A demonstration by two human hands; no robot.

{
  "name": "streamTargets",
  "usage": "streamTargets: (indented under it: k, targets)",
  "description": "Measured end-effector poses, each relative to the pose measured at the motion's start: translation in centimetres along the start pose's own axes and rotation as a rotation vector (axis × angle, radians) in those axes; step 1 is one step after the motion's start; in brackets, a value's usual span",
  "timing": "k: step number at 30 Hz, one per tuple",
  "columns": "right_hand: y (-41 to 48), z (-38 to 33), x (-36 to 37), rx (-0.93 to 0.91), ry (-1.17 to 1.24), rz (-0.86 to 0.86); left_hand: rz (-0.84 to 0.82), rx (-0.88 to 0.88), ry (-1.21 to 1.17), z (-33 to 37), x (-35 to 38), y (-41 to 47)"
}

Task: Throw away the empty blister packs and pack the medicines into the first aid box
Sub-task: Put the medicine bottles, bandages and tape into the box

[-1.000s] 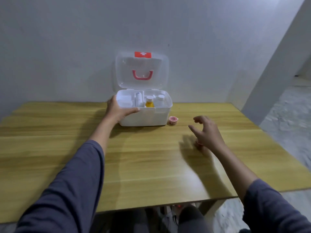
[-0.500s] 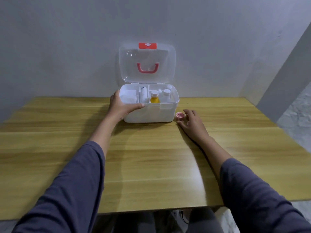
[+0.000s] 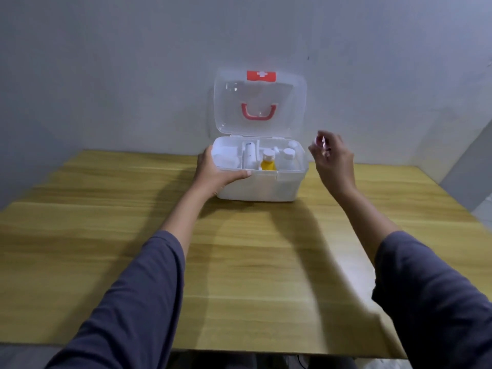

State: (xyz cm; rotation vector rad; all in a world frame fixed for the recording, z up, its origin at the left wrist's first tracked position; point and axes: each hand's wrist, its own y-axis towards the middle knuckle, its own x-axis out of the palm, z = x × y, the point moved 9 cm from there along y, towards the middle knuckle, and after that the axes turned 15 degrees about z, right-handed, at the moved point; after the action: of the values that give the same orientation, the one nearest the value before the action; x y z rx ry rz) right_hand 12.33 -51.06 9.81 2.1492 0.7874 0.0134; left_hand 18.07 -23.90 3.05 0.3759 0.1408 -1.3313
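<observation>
The white first aid box (image 3: 266,187) stands at the table's far edge, its clear lid (image 3: 259,102) up against the wall, red handle and red cross label showing. Inside I see a yellow bottle (image 3: 268,162), a white tube (image 3: 249,155) and small white bottles (image 3: 288,155). My left hand (image 3: 215,173) grips the box's front left corner. My right hand (image 3: 332,155) hovers just right of the box at rim height, fingers pinched on a small pink round container (image 3: 319,141), blurred by motion.
The wooden table (image 3: 239,262) stretches toward me, with its near edge at the bottom. A grey wall rises directly behind the box. To the right the table ends beside a wall corner and a pale floor.
My right hand picked the small pink container off the table beside the box and lifted it to rim height. The left hand stayed on the box.
</observation>
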Motion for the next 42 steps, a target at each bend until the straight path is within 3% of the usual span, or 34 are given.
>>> streamTargets:
  k: [3,7,13,21,34,42]
  targets:
    - [1.9,-4.7,2.8,-0.068,0.047,-0.089,-0.006,-0.001,-0.016,0.1,0.2,0.0]
    - [0.7,-9.5,9.9,-0.152,-0.042,-0.429,0.005,0.012,-0.014,0.1,0.3,0.2]
    - [-2.3,-9.2,17.3,-0.135,-0.206,-0.682,-0.025,0.048,0.01,-0.4,1.0,1.1]
    - [-3.2,-8.1,20.4,-0.142,-0.322,-0.769,-0.008,0.03,-0.019,-1.6,1.1,1.1]
    - [-1.8,-8.7,17.2,-0.214,-0.378,-0.87,-0.015,0.009,0.042,-1.7,1.1,1.1]
    - [-1.7,-9.1,17.4,-0.209,-0.274,-0.769,-0.007,0.009,0.015,-1.6,1.0,1.1]
